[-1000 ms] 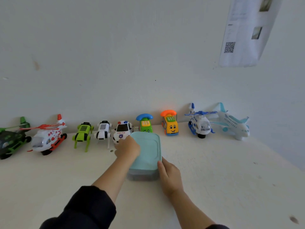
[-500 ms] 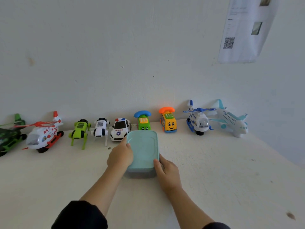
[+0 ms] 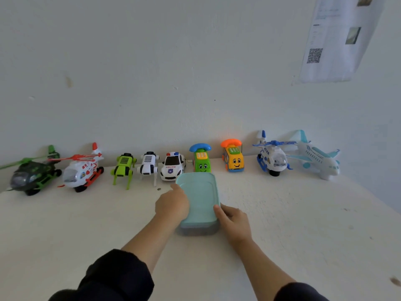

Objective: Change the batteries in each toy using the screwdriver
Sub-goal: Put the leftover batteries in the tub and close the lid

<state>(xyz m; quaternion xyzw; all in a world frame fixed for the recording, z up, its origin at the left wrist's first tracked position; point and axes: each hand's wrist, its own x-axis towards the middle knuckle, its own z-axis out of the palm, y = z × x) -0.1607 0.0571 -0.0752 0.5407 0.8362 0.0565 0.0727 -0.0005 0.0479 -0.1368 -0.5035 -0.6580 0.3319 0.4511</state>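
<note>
- Head view: you've got both hands on the teal lidded box (image 3: 198, 200), which sits mid-surface just in front of the toy row along the back edge.
- Your left hand (image 3: 172, 206) presses the box's left side, fingers curled against the lid edge with the forefinger pointing toward the back edge; your right hand (image 3: 233, 220) clamps the near right corner, thumb up on the lid rim.
- The box's long axis runs from you toward the wall, so your hands bracket it across its short width, which looks well placed for prying the lid up.
- No screwdriver or batteries show; they're presumably inside the box, so opening it looks like the step in hand.
- Nearest toys: the police car (image 3: 173, 166) and green phone car (image 3: 201, 158) just behind the box, closer to your left hand.
- No toy is opened yet.
</note>
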